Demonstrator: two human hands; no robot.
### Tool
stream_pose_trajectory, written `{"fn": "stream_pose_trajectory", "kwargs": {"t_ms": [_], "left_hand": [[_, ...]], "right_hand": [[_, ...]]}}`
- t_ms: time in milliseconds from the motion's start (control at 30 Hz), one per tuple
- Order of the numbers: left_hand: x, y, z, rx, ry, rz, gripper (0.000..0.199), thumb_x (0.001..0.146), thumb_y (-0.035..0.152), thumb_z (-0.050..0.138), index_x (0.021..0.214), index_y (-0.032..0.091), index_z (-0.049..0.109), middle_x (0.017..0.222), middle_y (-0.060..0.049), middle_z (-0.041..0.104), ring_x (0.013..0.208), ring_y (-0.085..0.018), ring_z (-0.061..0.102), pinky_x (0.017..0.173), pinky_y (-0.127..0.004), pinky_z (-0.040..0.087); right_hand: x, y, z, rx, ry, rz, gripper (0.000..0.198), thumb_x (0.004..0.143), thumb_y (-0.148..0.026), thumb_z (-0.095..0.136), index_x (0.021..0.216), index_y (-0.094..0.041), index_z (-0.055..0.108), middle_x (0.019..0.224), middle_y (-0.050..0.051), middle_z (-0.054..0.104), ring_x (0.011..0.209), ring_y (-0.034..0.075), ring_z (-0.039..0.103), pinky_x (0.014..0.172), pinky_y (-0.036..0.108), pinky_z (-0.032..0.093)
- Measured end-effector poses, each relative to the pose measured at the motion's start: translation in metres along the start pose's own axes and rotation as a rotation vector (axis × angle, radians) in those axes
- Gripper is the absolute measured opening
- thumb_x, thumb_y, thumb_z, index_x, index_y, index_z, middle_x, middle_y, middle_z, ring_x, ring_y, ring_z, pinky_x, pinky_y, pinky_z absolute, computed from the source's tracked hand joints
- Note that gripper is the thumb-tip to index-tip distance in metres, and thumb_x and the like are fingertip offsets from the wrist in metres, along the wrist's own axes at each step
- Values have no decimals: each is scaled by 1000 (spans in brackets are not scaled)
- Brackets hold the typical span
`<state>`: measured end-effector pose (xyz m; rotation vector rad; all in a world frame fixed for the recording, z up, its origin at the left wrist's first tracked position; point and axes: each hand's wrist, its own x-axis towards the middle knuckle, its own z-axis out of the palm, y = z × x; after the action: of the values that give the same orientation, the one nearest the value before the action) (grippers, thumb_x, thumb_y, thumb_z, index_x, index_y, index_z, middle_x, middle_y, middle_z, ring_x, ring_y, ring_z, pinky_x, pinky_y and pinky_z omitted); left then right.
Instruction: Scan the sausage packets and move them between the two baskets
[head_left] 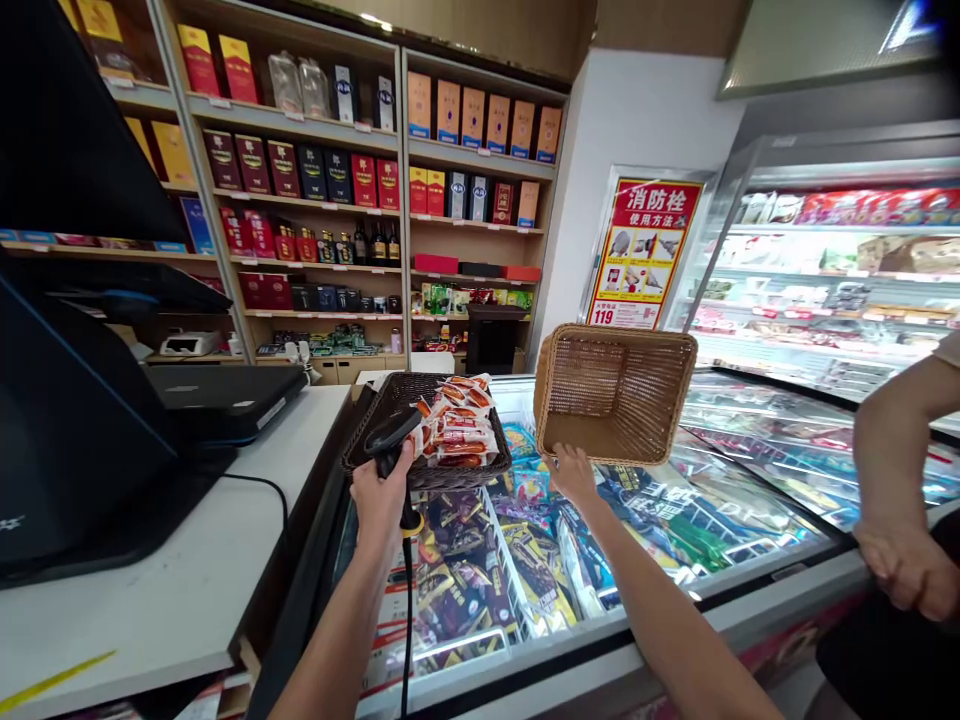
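My left hand (pixel 381 500) is wrapped round the handle of a black barcode scanner (pixel 391 432), whose cable hangs down over the freezer. Just behind the scanner head sits a dark brown wicker basket (pixel 457 478) with wrapped sausages (pixel 461 425) piled in its right part. To the right, my right hand (pixel 573 474) grips the lower rim of a tan wicker basket (pixel 589 385). That basket is tilted so its inside faces me, and nothing shows in it. The fingers of my right hand are partly hidden behind the rim.
Beneath both hands is a glass-topped freezer (pixel 559 635) full of packaged ice cream. A white counter (pixel 172 540) with a black checkout terminal (pixel 67 420) stands at left. Another person's arm (pixel 889 470) rests at the right edge. Shelves (pixel 322 205) of boxes line the back.
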<state>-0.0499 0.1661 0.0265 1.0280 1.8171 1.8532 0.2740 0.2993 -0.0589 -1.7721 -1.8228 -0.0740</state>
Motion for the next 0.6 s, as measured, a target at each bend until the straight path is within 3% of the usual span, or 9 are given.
{"fn": "stream_pose_trajectory", "kwargs": {"t_ms": [167, 300, 400, 500, 600], "left_hand": [[-5, 5, 3, 27, 13, -54, 55, 74, 65, 76, 93, 14, 79, 92, -12, 76, 109, -33, 69, 92, -40, 55], [-8, 12, 3, -30, -35, -58, 53, 75, 61, 78, 99, 13, 80, 93, -12, 77, 110, -32, 69, 95, -38, 55], [-8, 18, 2, -103, -77, -98, 56, 74, 60, 80, 101, 12, 79, 93, -12, 77, 104, -30, 70, 93, -37, 55], [-9, 25, -1, -204, -84, -180, 60, 72, 58, 82, 107, 10, 77, 95, -12, 77, 98, -29, 72, 86, -37, 57], [-11, 30, -3, -299, -97, -242, 63, 71, 57, 84, 112, 10, 74, 96, -13, 76, 91, -28, 74, 79, -37, 58]], "right_hand": [[-6, -17, -19, 26, 6, 38, 20, 98, -33, 59, 93, -17, 71, 101, 18, 71, 107, 33, 61, 93, 44, 45], [-6, -42, -47, 20, -20, 35, 28, 103, -28, 48, 95, -16, 72, 100, 17, 72, 107, 32, 63, 98, 47, 44], [4, -85, -64, 119, 67, -123, 32, 106, -28, 43, 106, -16, 73, 114, 15, 72, 113, 30, 63, 103, 46, 43], [20, -138, -68, 212, -51, -268, 24, 104, -31, 52, 110, -19, 73, 117, 9, 73, 116, 28, 65, 103, 43, 46], [37, -178, -64, 212, -179, -277, 31, 96, -42, 70, 116, -19, 72, 117, 8, 73, 120, 30, 66, 106, 43, 46]]}}
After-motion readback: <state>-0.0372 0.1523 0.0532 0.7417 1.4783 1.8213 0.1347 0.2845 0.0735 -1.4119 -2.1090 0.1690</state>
